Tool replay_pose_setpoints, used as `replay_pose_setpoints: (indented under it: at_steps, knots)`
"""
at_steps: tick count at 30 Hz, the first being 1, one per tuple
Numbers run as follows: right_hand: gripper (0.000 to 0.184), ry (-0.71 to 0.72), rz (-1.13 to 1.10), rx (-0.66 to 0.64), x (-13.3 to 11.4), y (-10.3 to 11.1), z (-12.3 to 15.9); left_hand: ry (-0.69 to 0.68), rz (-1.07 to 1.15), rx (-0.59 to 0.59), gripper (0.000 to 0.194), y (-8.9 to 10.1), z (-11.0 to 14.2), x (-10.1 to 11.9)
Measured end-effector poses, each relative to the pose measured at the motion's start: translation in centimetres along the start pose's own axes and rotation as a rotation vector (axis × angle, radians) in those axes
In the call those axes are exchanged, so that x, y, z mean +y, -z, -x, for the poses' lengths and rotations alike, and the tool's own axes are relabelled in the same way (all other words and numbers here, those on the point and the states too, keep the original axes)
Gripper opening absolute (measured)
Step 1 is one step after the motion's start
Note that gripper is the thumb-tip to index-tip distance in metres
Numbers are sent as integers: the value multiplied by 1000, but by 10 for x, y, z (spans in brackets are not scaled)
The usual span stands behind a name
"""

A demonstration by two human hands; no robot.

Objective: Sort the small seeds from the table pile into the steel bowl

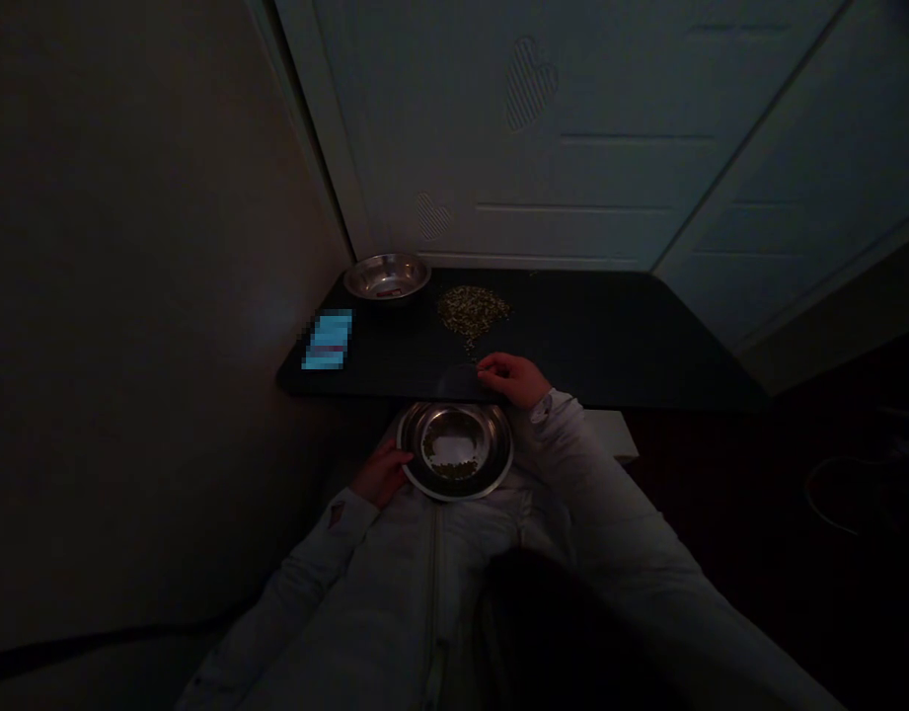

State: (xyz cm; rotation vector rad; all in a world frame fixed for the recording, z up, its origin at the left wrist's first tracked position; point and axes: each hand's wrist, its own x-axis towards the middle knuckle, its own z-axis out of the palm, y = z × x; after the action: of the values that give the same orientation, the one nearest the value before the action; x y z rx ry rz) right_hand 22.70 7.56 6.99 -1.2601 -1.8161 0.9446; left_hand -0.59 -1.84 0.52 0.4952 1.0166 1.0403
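Note:
A steel bowl (503,459) is held over my lap, just below the table's near edge. Small greenish pieces (454,470) lie along its inner bottom. My left hand (380,472) grips the bowl's left rim, thumb over the edge. Above the bowl's right side, my right hand (514,379) is at the table edge with its fingertips pinched together. A faint, see-through rounded shape (458,381) shows beside those fingertips; what it is stays unclear. Beyond them a heap of small grains or beans (473,310) lies on the table, with a few loose ones trailing toward my fingers.
The dark table (594,341) stands against a pale panel with heart patterns (532,84). A second steel bowl (387,277) sits at its back left. In front of that lies a lit, blurred phone-like screen (328,340). A wall (165,247) rises close on the left.

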Motion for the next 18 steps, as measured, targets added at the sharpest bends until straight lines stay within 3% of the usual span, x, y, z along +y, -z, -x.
replay_pose_setpoints:
  at_steps: [6, 14, 18]
  knots:
    - [25, -17, -132, 9, -1, 2, 0, -11, 7, -16, 35, 0, 0, 0]
    - [37, -119, -342, 424, 12, 15, -10, -22, 1, -9, 36, 3, 3, 0]
    - [39, -142, -291, 499, 21, 33, -16, -25, 21, -17, 39, 4, 3, -2]
